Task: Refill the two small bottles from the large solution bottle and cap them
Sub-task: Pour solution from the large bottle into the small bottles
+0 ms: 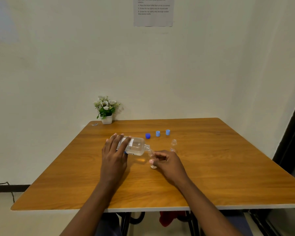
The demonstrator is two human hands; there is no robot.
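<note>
Both hands are busy: the left hand point(115, 153) grips the tipped large solution bottle point(134, 147), its mouth over the small bottle point(152, 159) pinched upright by the right hand point(167, 162). A slow, steady tilt with the neck centred should avoid spills; the second small bottle point(173, 145) waits just beyond the right hand.

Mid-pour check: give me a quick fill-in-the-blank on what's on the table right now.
1. The left hand tips the large bottle toward the ____.
2. The right hand steadies a small bottle standing on the ____.
3. ____ blue caps lie loose behind the bottles.

Missing words: right; table; Three
</note>
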